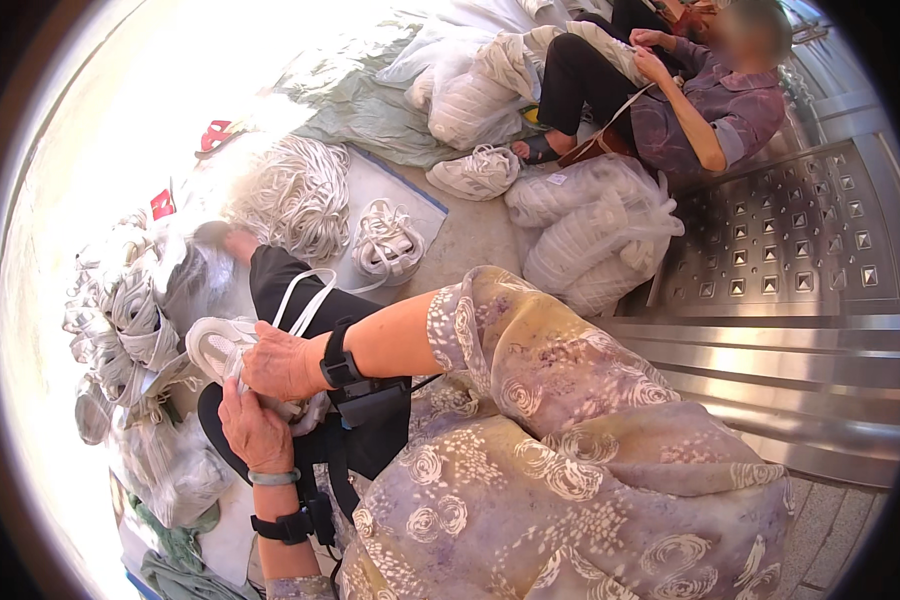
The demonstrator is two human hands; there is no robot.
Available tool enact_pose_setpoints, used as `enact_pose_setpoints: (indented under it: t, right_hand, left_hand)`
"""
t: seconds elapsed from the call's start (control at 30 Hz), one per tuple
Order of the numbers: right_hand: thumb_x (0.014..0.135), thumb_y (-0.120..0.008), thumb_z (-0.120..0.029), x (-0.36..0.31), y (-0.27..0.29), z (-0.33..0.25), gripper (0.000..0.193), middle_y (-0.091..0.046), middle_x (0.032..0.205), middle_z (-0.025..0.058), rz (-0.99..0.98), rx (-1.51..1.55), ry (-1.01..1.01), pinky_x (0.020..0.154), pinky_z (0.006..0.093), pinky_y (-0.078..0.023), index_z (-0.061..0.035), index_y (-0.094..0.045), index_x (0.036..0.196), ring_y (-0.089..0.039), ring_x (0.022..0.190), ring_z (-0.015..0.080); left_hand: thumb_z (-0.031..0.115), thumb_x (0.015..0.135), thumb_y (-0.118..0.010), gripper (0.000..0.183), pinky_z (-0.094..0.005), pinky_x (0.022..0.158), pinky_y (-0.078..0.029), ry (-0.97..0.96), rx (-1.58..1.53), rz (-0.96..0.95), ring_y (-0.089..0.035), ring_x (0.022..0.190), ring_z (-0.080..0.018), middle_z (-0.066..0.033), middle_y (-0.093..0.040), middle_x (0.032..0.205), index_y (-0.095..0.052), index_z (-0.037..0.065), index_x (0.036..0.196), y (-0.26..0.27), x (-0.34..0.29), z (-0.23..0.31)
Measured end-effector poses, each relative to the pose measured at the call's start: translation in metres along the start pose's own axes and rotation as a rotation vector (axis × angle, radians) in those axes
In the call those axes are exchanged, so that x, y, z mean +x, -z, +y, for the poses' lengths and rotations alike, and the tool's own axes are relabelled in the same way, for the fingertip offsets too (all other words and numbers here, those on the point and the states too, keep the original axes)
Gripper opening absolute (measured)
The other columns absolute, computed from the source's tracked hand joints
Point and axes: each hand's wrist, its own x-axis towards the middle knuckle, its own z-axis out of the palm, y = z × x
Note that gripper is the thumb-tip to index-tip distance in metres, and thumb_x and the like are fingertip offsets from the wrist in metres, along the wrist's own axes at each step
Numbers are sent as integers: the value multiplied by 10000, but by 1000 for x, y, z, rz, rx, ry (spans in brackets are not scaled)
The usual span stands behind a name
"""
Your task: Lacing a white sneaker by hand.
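Observation:
A white and grey sneaker [213, 346] rests over my bent knee, its toe pointing away from me. My left hand [255, 425] is closed on the sneaker's near side, thumb and fingertips pressed together. From across it, my right hand [280, 362] lies over the shoe's upper with curled fingers. A white shoelace [305, 290] loops up from under the right hand and trails across my dark trouser leg. The fingertips of both hands partly hide each other and the lacing. Just beyond my leg stands another white sneaker [388, 240] with laces on top.
A heap of loose white laces [295, 200] lies past my leg. Bundled sneakers [135, 325] pile up at left. Clear bags of shoes [595, 235] and a single sneaker [475, 172] sit toward a seated person [705, 110] handling a lace. A studded metal panel [770, 235] stands right.

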Motion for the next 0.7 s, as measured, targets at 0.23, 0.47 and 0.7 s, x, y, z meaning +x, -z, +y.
enact_pose_setpoints:
  t: [0.23,0.47,0.7]
  right_hand:
    - [647,-614,-156,-4,15,2,203,-662,799,137,-95,184,-152,694,394,-392,-46,-667,809,-642,767,263]
    - [773,-532,-121,-17,5,18,86,-583,774,141,49,232,-242,649,425,-442,-40,-560,773,-594,739,333]
    - [673,-574,-92,-2,-3,3,139,-622,835,150,-19,166,-214,693,400,-413,-39,-589,800,-615,814,294]
  left_hand:
    - [24,679,-495,217,-425,886,-398,16,-7,31,-496,1022,-372,-211,-499,1192,-571,-12,878,0,-8,-13]
    - [51,647,-552,224,-382,816,-465,69,-151,104,-551,926,-329,-174,-523,1159,-616,26,860,-11,6,1]
    - [27,670,-572,160,-367,838,-456,123,-213,145,-558,962,-338,-184,-543,1099,-602,6,826,-6,-4,-4]
